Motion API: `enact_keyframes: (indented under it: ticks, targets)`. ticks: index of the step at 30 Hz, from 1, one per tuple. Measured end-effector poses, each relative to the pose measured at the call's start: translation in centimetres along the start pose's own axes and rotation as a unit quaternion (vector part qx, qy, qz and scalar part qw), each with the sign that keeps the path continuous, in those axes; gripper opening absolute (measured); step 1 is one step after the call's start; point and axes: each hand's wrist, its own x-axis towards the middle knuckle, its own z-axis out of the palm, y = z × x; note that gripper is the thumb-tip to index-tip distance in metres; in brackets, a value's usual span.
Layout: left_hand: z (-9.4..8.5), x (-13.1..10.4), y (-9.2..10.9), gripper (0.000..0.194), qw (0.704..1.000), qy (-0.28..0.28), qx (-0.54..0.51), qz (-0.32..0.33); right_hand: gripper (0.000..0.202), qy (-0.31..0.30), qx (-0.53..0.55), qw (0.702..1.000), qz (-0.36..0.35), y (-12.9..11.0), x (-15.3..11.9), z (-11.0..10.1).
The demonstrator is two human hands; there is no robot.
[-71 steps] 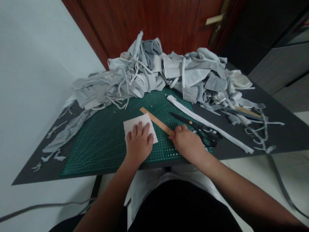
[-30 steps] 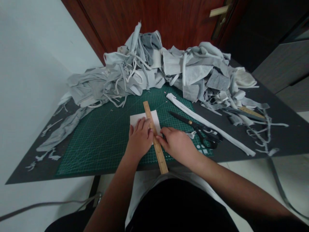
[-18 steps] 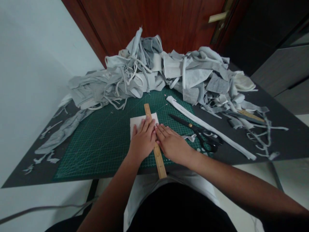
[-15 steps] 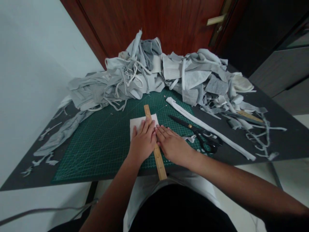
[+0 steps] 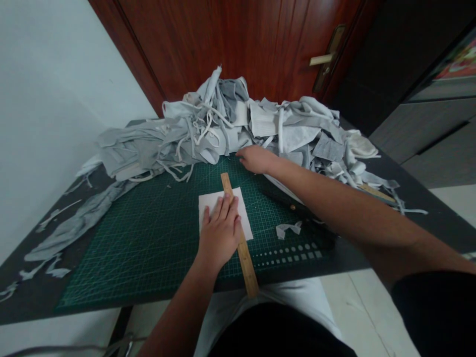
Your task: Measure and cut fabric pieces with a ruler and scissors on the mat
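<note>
My left hand point(image 5: 220, 230) lies flat with its fingers spread. It presses a wooden ruler point(image 5: 246, 263) onto a white piece of fabric point(image 5: 245, 220) on the green cutting mat point(image 5: 148, 243). At the mat's far edge, close to the cloth pile, is my right hand point(image 5: 256, 159). Its fingers are drawn together; whatever may be between them is too small or hidden to make out. Black scissors point(image 5: 282, 201) lie under my right forearm, their handles mostly covered. A white fabric strip point(image 5: 280, 187) beside them is largely hidden by the same arm.
A heap of grey and white cloth pieces point(image 5: 148, 144) runs along the table's back. A small white scrap point(image 5: 288, 229) rests right of the ruler. More scraps point(image 5: 74, 228) lie at the left. Behind stands a brown door point(image 5: 238, 44); a white wall point(image 5: 44, 89) is on the left.
My right hand has left the ruler and reached forward to the mat's far edge, its arm now over the scissors. My left hand stays on the ruler. The view has shifted slightly.
</note>
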Motion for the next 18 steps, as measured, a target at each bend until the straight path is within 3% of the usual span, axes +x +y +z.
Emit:
enact_keyframes:
  ticks: [4, 9, 18]
  targets:
    - [0.2, 0.0, -0.2, 0.055, 1.0, 0.002, -0.002, 0.003, 0.044, -0.031, -0.005, 0.999, -0.029, -1.0, 3.2, 2.7]
    - [0.3, -0.1, -0.3, 0.055, 1.0, 0.006, -0.01, 0.003, 0.054, -0.038, -0.008, 0.998, -0.042, -2.4, 4.1, 5.3]
    - [0.3, -0.1, -0.2, 0.055, 1.0, 0.008, -0.019, 0.002, 0.041, -0.004, 0.007, 1.0, -0.017, -2.5, 2.6, 4.8]
